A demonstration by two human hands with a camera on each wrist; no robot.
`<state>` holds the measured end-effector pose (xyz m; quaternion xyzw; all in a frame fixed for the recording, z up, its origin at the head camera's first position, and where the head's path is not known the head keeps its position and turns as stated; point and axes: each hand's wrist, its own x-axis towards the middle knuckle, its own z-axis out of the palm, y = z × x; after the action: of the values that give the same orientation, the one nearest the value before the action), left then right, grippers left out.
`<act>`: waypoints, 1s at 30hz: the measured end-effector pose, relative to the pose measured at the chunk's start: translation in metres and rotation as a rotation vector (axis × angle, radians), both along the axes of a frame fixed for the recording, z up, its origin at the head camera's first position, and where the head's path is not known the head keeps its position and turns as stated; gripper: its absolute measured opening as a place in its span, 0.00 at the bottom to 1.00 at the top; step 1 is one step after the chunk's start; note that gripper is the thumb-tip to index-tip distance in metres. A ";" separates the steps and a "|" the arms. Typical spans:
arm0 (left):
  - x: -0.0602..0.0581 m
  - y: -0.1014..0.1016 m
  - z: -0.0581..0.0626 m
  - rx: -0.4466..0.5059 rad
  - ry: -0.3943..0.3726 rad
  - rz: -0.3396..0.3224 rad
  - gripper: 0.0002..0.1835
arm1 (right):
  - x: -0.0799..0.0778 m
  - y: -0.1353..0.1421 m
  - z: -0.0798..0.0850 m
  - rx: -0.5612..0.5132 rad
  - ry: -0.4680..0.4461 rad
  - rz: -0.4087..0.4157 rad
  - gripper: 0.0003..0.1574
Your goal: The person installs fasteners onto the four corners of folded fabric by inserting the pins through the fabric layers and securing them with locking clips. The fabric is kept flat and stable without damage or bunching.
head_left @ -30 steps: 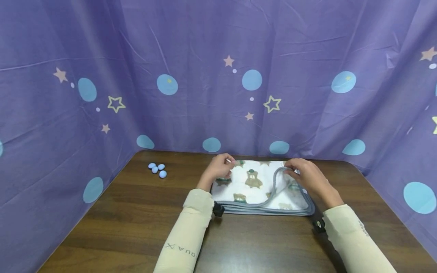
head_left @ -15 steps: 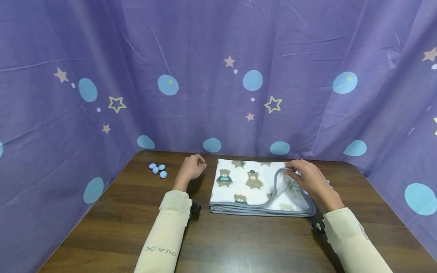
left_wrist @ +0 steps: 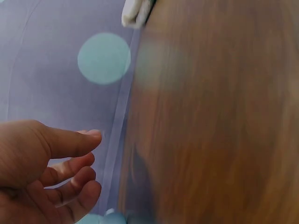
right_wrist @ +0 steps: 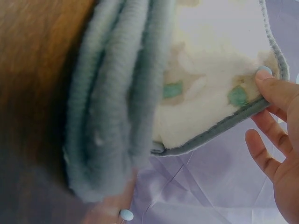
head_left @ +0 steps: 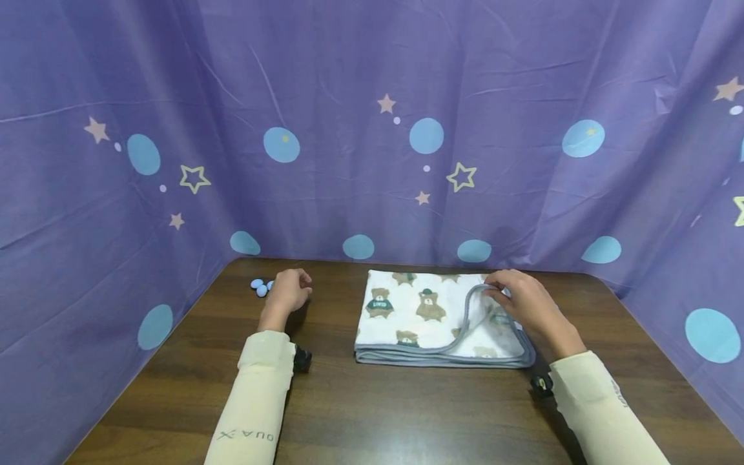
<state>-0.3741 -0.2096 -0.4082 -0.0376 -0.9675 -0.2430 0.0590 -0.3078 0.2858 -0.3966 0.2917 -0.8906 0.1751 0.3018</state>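
- Blanket [head_left: 430,310], bear-printed with grey edging, lies folded in layers on the table [head_left: 418,413], right of centre.
- Right hand [head_left: 519,298]: thumb and finger pinch the edging at the raised flap; the others sit loose below.
- Left hand [head_left: 286,294]: fingers loosely curled, thumb apart from them, nothing in them that I can see. It is just beside the pale-blue oval pieces [head_left: 262,290] and partly hides them, so I can't count.
- My read: right holds the flap up while left goes for a piece.
- I'd want the right pinch firm and steady, on the lifted layer only, so lower folds don't drag.
- I'd bring left thumb and finger down on opposite sides of one piece; a one-sided push could roll it.
- Another oval piece [right_wrist: 126,215] shows past the blanket in the right-wrist view; I'd steer clear of nudging it.
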 end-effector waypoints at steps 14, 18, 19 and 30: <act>0.002 -0.053 -0.002 0.008 -0.018 -0.063 0.15 | -0.003 0.000 -0.001 0.003 0.015 0.009 0.14; 0.001 -0.063 -0.003 0.006 0.014 -0.084 0.14 | -0.004 0.001 -0.001 0.000 0.033 0.016 0.14; 0.001 -0.064 -0.004 -0.003 0.029 -0.092 0.14 | -0.004 0.001 -0.001 -0.001 0.036 0.017 0.14; -0.001 -0.075 -0.008 -0.087 -0.009 -0.100 0.15 | -0.004 0.000 -0.002 0.002 0.036 0.018 0.15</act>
<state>-0.3748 -0.2843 -0.4158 -0.0872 -0.9743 -0.2034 0.0408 -0.3118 0.2860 -0.3988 0.3029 -0.8826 0.1717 0.3160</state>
